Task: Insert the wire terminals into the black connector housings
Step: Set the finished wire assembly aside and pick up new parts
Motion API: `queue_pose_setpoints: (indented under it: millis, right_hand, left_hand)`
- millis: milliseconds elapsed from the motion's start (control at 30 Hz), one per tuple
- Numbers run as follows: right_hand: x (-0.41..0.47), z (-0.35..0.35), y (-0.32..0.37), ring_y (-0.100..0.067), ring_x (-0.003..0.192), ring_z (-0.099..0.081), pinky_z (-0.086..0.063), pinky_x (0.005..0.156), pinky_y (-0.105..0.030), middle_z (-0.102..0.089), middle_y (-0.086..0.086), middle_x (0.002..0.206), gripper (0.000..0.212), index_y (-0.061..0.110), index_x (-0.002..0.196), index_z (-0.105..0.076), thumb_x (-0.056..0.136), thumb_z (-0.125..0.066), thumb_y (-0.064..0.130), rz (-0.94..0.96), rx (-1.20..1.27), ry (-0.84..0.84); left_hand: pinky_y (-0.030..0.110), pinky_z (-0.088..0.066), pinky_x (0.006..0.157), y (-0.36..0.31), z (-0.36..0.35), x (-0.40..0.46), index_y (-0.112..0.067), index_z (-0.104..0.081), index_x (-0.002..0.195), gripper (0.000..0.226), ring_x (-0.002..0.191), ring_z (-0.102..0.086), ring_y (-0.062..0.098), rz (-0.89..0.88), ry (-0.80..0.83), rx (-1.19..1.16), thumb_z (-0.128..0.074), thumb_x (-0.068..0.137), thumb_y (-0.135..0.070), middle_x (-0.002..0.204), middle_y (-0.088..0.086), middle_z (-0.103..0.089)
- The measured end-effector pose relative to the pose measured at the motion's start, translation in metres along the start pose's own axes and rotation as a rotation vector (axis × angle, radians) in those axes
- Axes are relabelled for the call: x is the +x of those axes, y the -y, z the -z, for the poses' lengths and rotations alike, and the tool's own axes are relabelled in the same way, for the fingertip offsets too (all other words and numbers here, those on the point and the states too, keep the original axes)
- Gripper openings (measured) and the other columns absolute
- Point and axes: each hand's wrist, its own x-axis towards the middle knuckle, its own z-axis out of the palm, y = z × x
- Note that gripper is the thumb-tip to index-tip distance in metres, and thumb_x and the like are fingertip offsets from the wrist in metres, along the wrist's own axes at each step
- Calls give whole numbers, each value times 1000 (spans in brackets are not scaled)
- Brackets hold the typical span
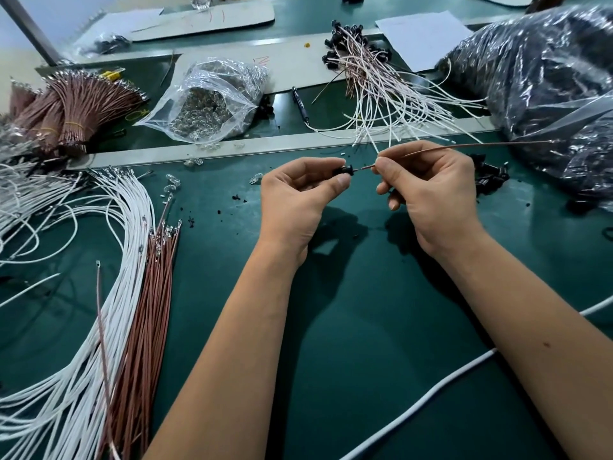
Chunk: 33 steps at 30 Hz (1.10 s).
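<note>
My left hand (298,190) pinches a small black connector housing (344,170) between thumb and fingers above the green mat. My right hand (428,187) pinches a thin brown wire (481,146) close to its terminal end, and that end meets the right side of the housing. The wire's free length runs off to the right. Loose brown wires (146,310) and white wires (99,327) lie on the mat at the left. A small pile of black housings (491,177) sits just right of my right hand.
A heap of finished white and brown wires with black housings (368,78) lies behind. A clear bag of metal parts (212,101), bundled brown wires (76,107) and a large plastic bag of black parts (547,78) surround the mat (365,327). A white cable (431,390) crosses front right.
</note>
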Motion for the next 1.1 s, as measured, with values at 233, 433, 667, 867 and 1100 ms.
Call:
queue_pose_setpoints:
  millis: [233, 433, 667, 867, 1100]
  right_hand:
    - [-2, -1, 1, -16, 55, -64, -43, 43, -23, -74, -9, 75, 7, 3, 90, -70, 89, -76, 0, -6, 35, 16]
    - [-2, -2, 0, -15, 55, -64, -42, 43, -23, -74, -8, 75, 8, 5, 88, -71, 89, -77, 1, -14, 39, -1]
    - [0, 0, -2, -14, 53, -60, -41, 43, -22, -74, -10, 76, 8, 8, 87, -71, 88, -77, 2, -67, 86, -13]
    - [1, 0, 0, -11, 51, -53, -38, 43, -20, -73, -8, 75, 11, 8, 85, -70, 90, -73, -1, -124, 160, 17]
    - [0, -1, 2, -11, 48, -48, -36, 42, -21, -72, -9, 74, 12, 8, 85, -69, 90, -73, -2, -132, 157, -4]
  left_hand:
    - [25, -57, 79, 0, -3, -1, -5, -69, 94, 27, 84, -75, 19, 23, -29, -25, -82, 75, 9, 91, 14, -78]
    - [22, -55, 77, -1, -6, -2, -6, -67, 92, 27, 82, -74, 14, 29, -53, -82, -83, 75, 8, 89, 12, -78]
    - [20, -55, 76, 1, -10, -4, -6, -66, 90, 28, 82, -74, 14, 1, -45, -102, -82, 74, 11, 84, 8, -78]
    - [22, -56, 77, 1, -8, -3, -5, -66, 88, 29, 81, -74, 16, -43, -39, -101, -80, 73, 14, 85, 10, -77]
    - [23, -56, 80, -1, -9, -4, -3, -71, 87, 23, 82, -73, 15, -35, -3, -113, -79, 74, 15, 86, 10, -77]
